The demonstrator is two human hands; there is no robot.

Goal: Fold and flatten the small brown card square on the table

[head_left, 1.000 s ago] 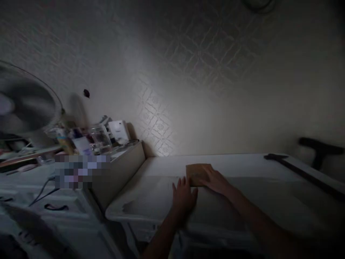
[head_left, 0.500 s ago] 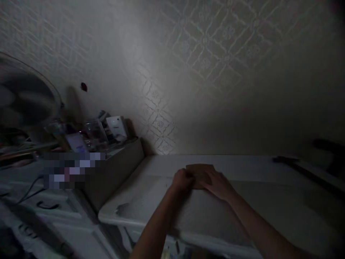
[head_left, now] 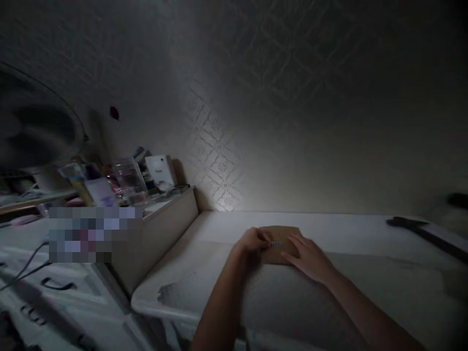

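A flat brown piece that looks like cardboard [head_left: 280, 256] lies on the white table [head_left: 204, 287], close to its back strip. My left hand [head_left: 251, 242] is at the left end of the piece, fingers curled and pinched together; what sits between the fingertips is too small and dark to make out. From those fingertips a short row of small pale marks [head_left: 277, 243] runs across the middle of the brown surface. My right hand [head_left: 309, 256] rests on the right side of the piece, its fingers stretched out and slightly spread.
To the left stands a white drawer unit [head_left: 76, 287] crowded with a clear plastic container [head_left: 129, 178], a white box [head_left: 161, 169] and bottles. A fan [head_left: 40, 122] is behind them. A long dark object [head_left: 427, 236] lies at the right. Patterned wallpaper [head_left: 310, 146] rises behind.
The view has shifted a little, and the brown piece and hands sit slightly lower and further right. My left fingers have shifted, and the pale marks now show. Light on the wall has changed.
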